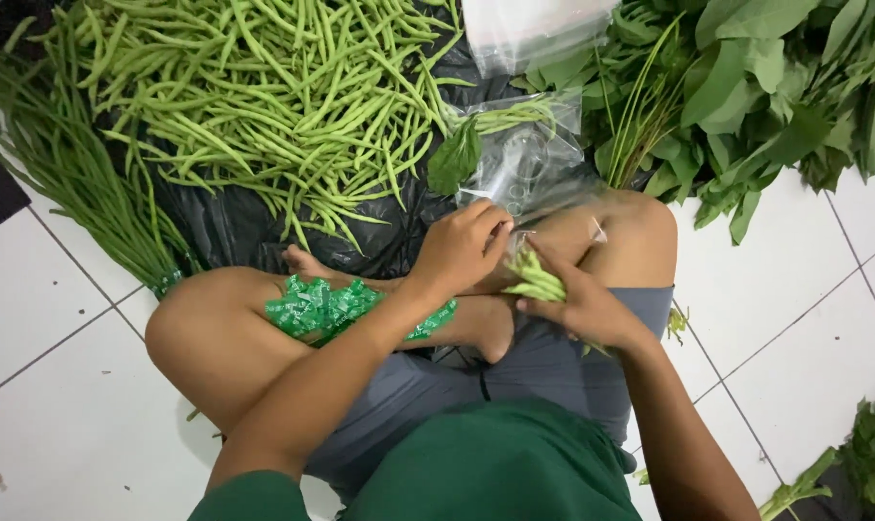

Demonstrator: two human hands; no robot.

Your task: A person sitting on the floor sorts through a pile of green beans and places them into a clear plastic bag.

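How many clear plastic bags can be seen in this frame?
2. One clear bag lies open by the knee, the left hand at its mouth; another clear bag sits at the top edge. More may be hidden.

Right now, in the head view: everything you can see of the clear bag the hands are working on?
The clear bag is thin, glossy, crinkled plastic that you can see through. It lies tilted across the person's right knee and the black sheet, its mouth towards the hands. A few beans and a leaf show inside its far end. The left hand pinches the near edge; the right hand holds a bunch of beans at the opening.
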